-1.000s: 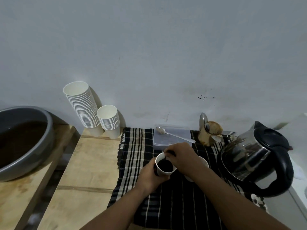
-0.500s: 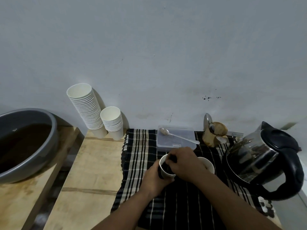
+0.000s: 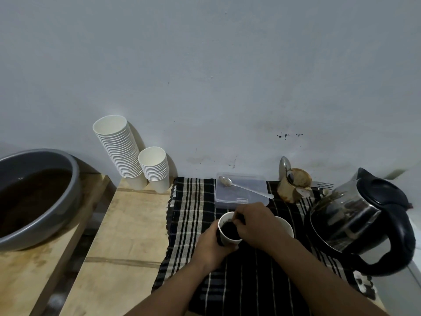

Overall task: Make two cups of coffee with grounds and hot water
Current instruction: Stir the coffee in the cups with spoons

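left hand (image 3: 210, 245) wraps the side of a white paper cup (image 3: 224, 236) holding dark coffee, cup tilted a bit toward the camera, on the black striped cloth (image 3: 189, 215). right hand (image 3: 257, 224) sits over the cup rim, fingertips (image 3: 237, 221) pinched on something thin dipping into the coffee, can't tell what. second paper cup (image 3: 286, 225) just behind the right hand, mostly hidden. clear lidded container (image 3: 241, 192) behind the cups with a spoon (image 3: 243, 187) lying on its lid. steel kettle (image 3: 355, 215) at right. two cup stacks (image 3: 123, 151) against the wall. grey basin (image 3: 43, 201) far left on the wooden table (image 3: 127, 236).
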